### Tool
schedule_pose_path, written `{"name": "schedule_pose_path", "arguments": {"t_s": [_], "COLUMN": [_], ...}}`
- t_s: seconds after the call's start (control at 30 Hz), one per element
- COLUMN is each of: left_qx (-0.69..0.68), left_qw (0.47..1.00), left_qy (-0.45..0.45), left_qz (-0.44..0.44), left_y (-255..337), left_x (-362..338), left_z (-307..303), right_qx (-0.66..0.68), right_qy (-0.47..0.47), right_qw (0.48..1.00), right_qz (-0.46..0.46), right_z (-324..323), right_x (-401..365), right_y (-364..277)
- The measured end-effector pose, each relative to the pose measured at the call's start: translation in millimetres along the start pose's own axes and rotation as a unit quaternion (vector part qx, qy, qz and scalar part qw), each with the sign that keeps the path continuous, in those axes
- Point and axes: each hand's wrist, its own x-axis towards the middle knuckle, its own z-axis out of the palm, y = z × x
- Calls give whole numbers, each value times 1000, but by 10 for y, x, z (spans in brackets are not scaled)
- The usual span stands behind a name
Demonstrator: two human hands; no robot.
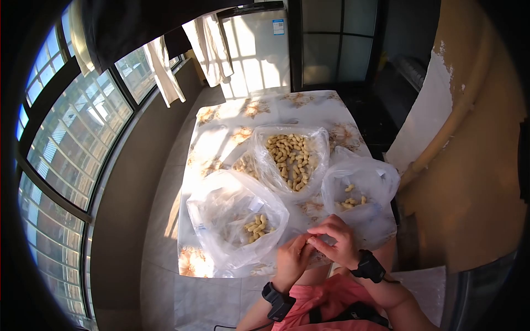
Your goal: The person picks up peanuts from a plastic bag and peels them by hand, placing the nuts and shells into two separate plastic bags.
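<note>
My left hand (292, 258) and my right hand (338, 243) meet at the table's near edge, fingertips pinched together. Whatever sits between them is too small and covered to make out. Left of my hands, a clear plastic bag (212, 207) lies wide-mouthed with a small heap of peanuts (256, 227) inside. Beyond them, a middle bag (262, 179) holds the largest pile of unshelled peanuts (287, 157). A third bag (381, 182), just past my right hand, has several peanuts (351, 203) at its bottom. Both wrists wear black strapped devices.
The table (298, 113) has a white cloth with orange-brown flowers. Barred windows (83, 132) line the left side. A white fridge (254, 55) and a dark-framed glass door (339, 44) stand behind. At right are a brown wall panel (469, 182) and a pipe (441, 132).
</note>
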Motion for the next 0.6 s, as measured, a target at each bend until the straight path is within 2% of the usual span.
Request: {"name": "schedule_pose_path", "arguments": {"t_s": [0.07,0.13,0.17,0.23,0.43,0.6], "left_qx": [21,-18,-18,-105,-44,-46], "left_qw": [1000,999,999,990,997,997], "left_qy": [-11,40,39,92,50,60], "left_qz": [2,26,24,-20,-25,-15], "left_y": [-9,-21,-12,3,-54,22], "left_x": [-1,6,10,10,-19,18], "left_z": [14,61,85,117,75,74], "right_qx": [5,83,83,84,89,89], "right_qy": [-5,5,4,15,-1,-7], "right_qw": [1000,993,993,991,992,989], "right_qz": [-2,82,83,101,93,116], "right_z": [10,31,36,40,22,17], "right_x": [-24,-61,-79,-115,-91,-86], "right_y": [32,36,61,135,123,109]}}
